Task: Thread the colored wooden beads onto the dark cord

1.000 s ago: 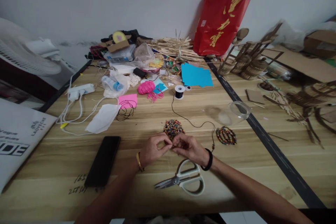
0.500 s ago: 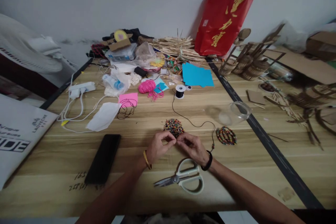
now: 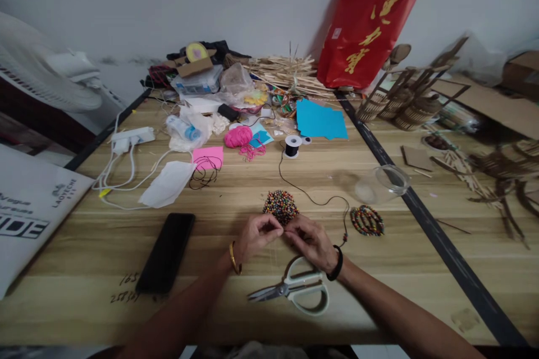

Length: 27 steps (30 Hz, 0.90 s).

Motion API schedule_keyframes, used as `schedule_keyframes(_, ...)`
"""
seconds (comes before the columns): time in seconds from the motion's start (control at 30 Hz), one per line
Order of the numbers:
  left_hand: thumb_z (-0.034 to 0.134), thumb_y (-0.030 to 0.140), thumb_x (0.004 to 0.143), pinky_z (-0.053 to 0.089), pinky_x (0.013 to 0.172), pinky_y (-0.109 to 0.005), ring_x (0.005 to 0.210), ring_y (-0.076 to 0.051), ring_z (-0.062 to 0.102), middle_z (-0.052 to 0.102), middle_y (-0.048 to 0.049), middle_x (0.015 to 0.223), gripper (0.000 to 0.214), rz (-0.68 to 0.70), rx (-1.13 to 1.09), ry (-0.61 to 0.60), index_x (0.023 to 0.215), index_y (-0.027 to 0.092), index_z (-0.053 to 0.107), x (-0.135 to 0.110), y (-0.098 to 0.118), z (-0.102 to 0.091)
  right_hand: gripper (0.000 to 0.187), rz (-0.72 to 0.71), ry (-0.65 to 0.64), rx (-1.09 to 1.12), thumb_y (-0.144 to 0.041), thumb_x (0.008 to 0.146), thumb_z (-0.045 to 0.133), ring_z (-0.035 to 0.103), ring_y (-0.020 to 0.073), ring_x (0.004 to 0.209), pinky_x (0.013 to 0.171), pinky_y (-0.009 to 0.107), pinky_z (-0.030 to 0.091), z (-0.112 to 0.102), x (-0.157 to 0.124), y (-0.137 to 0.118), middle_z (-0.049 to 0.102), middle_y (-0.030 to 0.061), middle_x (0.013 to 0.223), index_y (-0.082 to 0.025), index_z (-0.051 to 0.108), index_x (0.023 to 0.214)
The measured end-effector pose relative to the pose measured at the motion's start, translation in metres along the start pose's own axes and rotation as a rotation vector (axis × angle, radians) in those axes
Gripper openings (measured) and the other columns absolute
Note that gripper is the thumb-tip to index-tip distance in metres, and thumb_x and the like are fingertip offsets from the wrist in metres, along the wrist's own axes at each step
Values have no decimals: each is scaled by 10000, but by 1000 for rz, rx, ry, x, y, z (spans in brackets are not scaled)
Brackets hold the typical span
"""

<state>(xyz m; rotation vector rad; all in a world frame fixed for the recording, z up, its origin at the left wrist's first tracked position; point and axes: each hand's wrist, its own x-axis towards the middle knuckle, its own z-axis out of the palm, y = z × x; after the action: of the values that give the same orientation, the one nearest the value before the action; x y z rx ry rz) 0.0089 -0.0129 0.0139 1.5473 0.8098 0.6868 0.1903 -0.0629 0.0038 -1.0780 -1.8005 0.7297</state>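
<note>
My left hand and my right hand meet fingertip to fingertip just in front of a pile of small multicoloured beads. Both are closed in a pinch; what the left one holds is too small to name. A thin black cord runs from a white spool of black cord, bends to the right past a few threaded beads, and goes in under my right hand, which pinches its end. Scissors with pale green handles lie below the hands. A coiled bead bracelet rests to the right.
A black phone lies on the left, beyond it a white power strip. Near the right-hand dark strip lies a clear jar. Pink yarn, blue paper and a red bag sit farther back.
The camera view has shifted slightly. Both hands keep their pinch at nearly the same place in front of the beads, with only tiny finger movement.
</note>
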Motion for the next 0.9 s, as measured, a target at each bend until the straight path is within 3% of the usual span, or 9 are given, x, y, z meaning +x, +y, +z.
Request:
schedule_keyframes(0.37, 687, 350, 722, 393, 640, -225, 658, -111, 512, 589, -18, 693, 254, -77, -146, -31, 714, 108, 610, 0, 3, -4, 127, 25, 11, 13, -253, 892, 537, 543, 142, 645, 562, 245, 419, -1, 0, -4, 602, 39, 720, -176, 596, 810)
schedule_keyframes(0.67, 795, 374, 579, 396, 609, -218, 619, -98, 513, 594, -8, 667, 334, -182, -294, -72, 675, 113, 610, 4, -1, -7, 81, -101, 112, 47, -183, 876, 536, 537, 154, 654, 595, 272, 429, -12, 0, -14, 582, 32, 697, -183, 559, 799)
schedule_keyframes(0.9, 816, 351, 558, 414, 651, -220, 664, -104, 542, 616, -17, 695, 326, -159, -277, -47, 659, 106, 627, 5, -1, -9, 111, -29, 71, 36, -218, 894, 503, 497, 136, 612, 549, 248, 406, 0, -5, -7, 539, 20, 683, -187, 531, 792)
